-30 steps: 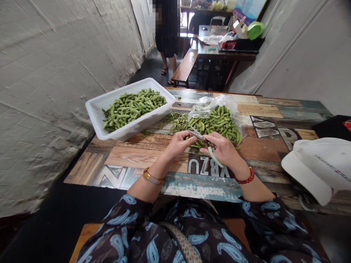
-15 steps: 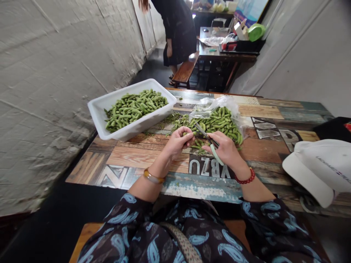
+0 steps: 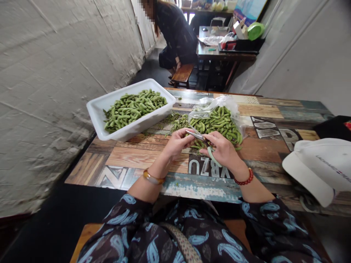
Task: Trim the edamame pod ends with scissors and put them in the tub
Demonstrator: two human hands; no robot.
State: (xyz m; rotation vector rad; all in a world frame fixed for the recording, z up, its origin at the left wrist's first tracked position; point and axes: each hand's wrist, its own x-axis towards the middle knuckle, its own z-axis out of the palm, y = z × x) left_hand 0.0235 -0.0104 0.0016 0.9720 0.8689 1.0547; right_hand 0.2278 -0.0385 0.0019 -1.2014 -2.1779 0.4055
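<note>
My right hand [image 3: 223, 149] grips a pair of scissors [image 3: 210, 153] with pale green handles. Their blades are spread and reach to the fingertips of my left hand [image 3: 178, 141]. That hand is closed in a pinch on an edamame pod, mostly hidden by the fingers. Just beyond both hands lies a heap of edamame pods [image 3: 223, 122], partly under a clear plastic bag [image 3: 214, 104]. Small green trimmings [image 3: 179, 122] are piled left of the heap. A white plastic tub [image 3: 131, 133] at the far left holds many more pods.
The patterned wooden table [image 3: 142, 155] runs across in front of me. A white cap [image 3: 320, 168] lies at its right end. Behind it, a person in dark clothes [image 3: 177, 33] is at a wooden bench [image 3: 183, 73], near another table [image 3: 216, 54] with a green-lidded item.
The scissors have swung left, and their blades are now open at my left fingertips. The person behind has bent down and lowered onto the bench.
</note>
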